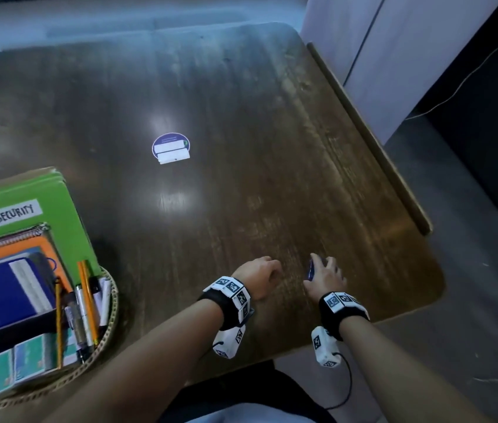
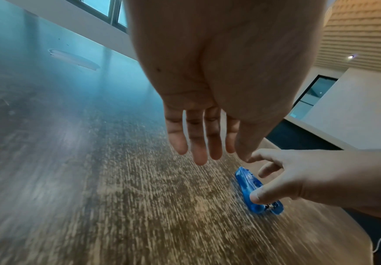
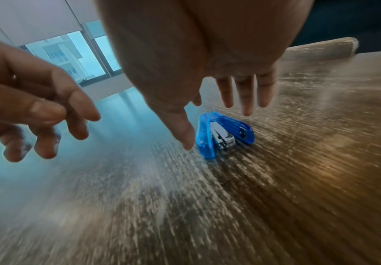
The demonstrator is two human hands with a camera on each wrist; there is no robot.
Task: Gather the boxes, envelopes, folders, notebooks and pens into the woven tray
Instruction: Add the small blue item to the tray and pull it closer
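Observation:
The woven tray (image 1: 111, 303) sits at the table's near left. It holds a green folder (image 1: 55, 190) labelled SECURITY, spiral notebooks (image 1: 0, 294), several pens and pencils (image 1: 86, 300) and small boxes (image 1: 13, 367). A small clear-blue stapler (image 1: 311, 269) lies near the front right of the table. My right hand (image 1: 327, 276) hovers over the stapler (image 3: 226, 132), fingers straight and spread, thumb (image 3: 184, 132) against its side. My left hand (image 1: 260, 273) hangs just left of it, fingers (image 2: 198, 143) relaxed, holding nothing.
The dark wooden table (image 1: 241, 117) carries a round purple-and-white sticker (image 1: 171, 148) near its middle. A raised wooden lip (image 1: 369, 138) runs along the right edge, with the floor and a white cabinet (image 1: 394, 56) beyond it.

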